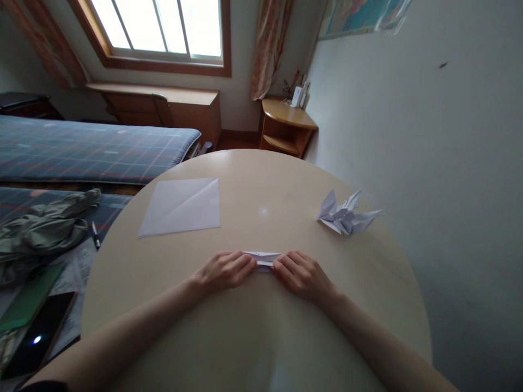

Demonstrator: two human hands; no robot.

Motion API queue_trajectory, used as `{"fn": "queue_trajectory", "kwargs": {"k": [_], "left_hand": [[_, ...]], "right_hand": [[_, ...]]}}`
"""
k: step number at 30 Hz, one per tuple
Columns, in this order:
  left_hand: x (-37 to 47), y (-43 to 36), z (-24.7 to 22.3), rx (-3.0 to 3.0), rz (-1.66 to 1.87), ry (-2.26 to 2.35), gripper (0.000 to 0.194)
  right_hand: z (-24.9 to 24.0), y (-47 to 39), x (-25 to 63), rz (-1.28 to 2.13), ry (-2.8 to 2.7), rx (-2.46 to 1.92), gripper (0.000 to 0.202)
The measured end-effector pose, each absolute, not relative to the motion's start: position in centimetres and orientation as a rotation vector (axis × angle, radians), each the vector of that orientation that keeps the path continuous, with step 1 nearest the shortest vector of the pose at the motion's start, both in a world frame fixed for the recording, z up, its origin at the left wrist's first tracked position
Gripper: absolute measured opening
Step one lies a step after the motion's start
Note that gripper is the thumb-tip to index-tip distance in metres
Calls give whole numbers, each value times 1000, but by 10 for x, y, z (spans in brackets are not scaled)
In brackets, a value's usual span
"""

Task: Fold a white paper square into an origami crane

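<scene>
A small folded white paper [264,260] lies on the round cream table [261,321], between my two hands. My left hand [229,269] is closed on its left end, fingers pressed together. At the right end, my right hand [299,272] grips the same paper with curled fingers. Both hands cover the paper's ends, so only its middle shows. Farther back on the left lies a flat white sheet [186,209] with a diagonal crease. Several folded white paper shapes [347,215] sit clustered at the right.
Left of the table, a bed [93,149] with a blue plaid cover stands near a grey-green cloth [44,228], a pen [95,235], a green folder [30,296] and a dark phone [41,332]. A corner shelf [288,114] stands behind; a white wall [461,190] borders the right side.
</scene>
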State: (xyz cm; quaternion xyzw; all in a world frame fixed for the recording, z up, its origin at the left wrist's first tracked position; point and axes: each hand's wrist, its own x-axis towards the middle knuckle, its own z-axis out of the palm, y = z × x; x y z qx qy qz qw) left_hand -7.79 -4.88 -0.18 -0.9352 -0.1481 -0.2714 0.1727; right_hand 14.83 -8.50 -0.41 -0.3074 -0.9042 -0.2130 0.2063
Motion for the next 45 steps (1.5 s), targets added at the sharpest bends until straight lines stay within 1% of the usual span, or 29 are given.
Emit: {"fn": "queue_trajectory", "kwargs": {"k": [4,9,11,14,17,21,25,29,33,35,38,42,45], "left_hand": [[-83,-44,0,-2644,-770,-324,19],[-81,-45,-4,-2701,-697,-397,18],[-80,-45,-4,-2715,-678,-428,18],[-80,-46,-3,-2731,-662,-436,18],[-80,-47,-3,-2761,-661,-434,17],[-78,-48,-5,-2810,-664,-477,16],[-75,-47,-7,-2846,-717,-572,16],[-74,-46,-7,-2890,-763,-661,15],[-73,-45,-7,-2935,-840,-748,14],[-73,-44,-7,-2938,-871,-746,16],[-72,-44,-8,-2933,-883,-696,13],[-71,-44,-9,-2936,-862,-669,11],[-71,-43,-8,-2964,-863,-663,14]], "right_hand": [[-2,-82,152,-549,-2534,-778,18],[-1,-82,150,-440,-2535,-790,18],[-2,-82,148,-343,-2522,-853,18],[-5,-83,142,-148,-2469,-927,30],[-9,-85,137,71,-2392,-930,33],[-11,-87,132,290,-2209,-988,29],[-8,-87,128,416,-2097,-1104,15],[-8,-83,124,396,-2079,-1203,6],[-12,-79,121,326,-2041,-1299,8],[-13,-78,121,360,-2028,-1352,10],[-11,-76,121,425,-2003,-1432,12],[-8,-74,120,485,-1961,-1534,7],[-8,-72,118,375,-1990,-1570,7]]}}
